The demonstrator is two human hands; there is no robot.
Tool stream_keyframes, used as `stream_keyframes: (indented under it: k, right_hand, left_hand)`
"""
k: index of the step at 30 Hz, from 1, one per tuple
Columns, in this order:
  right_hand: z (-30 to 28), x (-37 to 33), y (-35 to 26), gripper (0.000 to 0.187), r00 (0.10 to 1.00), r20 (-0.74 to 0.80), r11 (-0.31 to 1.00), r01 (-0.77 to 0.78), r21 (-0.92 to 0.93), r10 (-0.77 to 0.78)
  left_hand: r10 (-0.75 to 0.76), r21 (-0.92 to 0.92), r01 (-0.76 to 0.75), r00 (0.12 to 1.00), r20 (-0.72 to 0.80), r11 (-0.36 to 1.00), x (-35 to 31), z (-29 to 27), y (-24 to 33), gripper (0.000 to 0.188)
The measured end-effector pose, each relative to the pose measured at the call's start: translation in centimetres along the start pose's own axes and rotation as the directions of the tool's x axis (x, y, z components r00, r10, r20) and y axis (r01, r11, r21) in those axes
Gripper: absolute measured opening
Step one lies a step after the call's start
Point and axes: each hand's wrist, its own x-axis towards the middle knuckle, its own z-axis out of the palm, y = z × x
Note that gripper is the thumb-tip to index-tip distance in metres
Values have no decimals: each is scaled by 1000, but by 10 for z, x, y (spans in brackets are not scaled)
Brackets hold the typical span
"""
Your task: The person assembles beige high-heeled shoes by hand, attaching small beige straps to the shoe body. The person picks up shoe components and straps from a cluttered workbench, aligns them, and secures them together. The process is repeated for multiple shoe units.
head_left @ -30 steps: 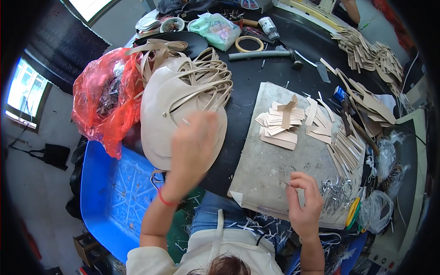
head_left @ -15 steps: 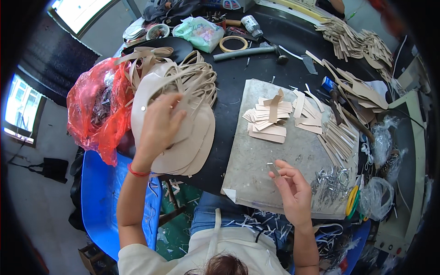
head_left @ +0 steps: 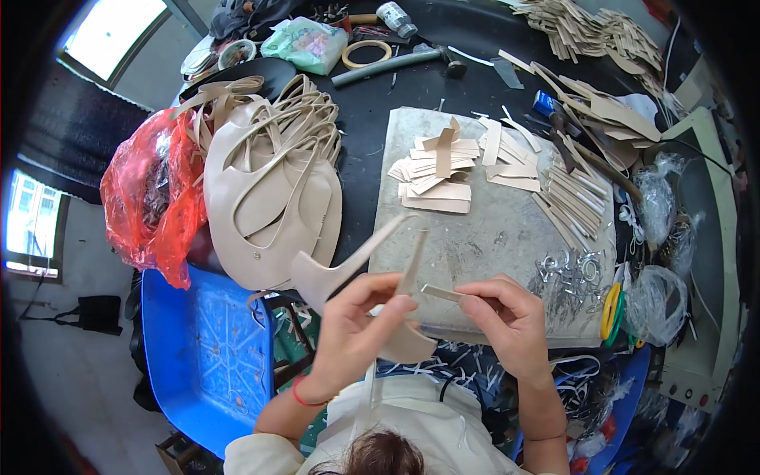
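At the lower edge, the person's head (head_left: 376,454) is cut off by the frame and hides part of the pale shirt (head_left: 443,412). The left hand (head_left: 356,321) grasps a beige panel (head_left: 323,279) by one of its narrow arms, thumb against fingers; the hand covers the panel's middle, so its full outline cannot be read. The right hand (head_left: 504,317) pinches a short strip (head_left: 441,294), whose inner end is hidden by the fingertips. Panel and strip are both held up over the near edge of the board (head_left: 491,277), close together; whether they touch is hard to make out. To the left stands a blue bin (head_left: 218,356); to the right, scissors (head_left: 610,305) lie beside a tangle of metal hooks (head_left: 568,273), too jumbled to count. Beyond, more panels (head_left: 237,206) overlap in a pile, the lower ones largely covered, against a red bag (head_left: 150,198) whose dark contents are indistinct. Farther up the board lie short pieces (head_left: 435,198) and a fan of rods (head_left: 574,207). Behind these are a hammer (head_left: 385,69), a tape roll (head_left: 366,54) and, cut off at the top, a beige heap (head_left: 582,32).
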Motion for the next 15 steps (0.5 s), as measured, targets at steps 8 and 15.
stream_keyframes:
  k: [8, 15]
  right_hand:
    - [7, 8, -1, 13, 999, 25, 997, -37, 65, 35]
    - [16, 7, 4, 8, 1000, 8, 993, -27, 113, 27]
  left_hand:
    - [-44, -20, 45, 998, 53, 999, 6, 18, -3, 32]
    - [-88, -65, 87, 996, -15, 994, 6, 15, -7, 31]
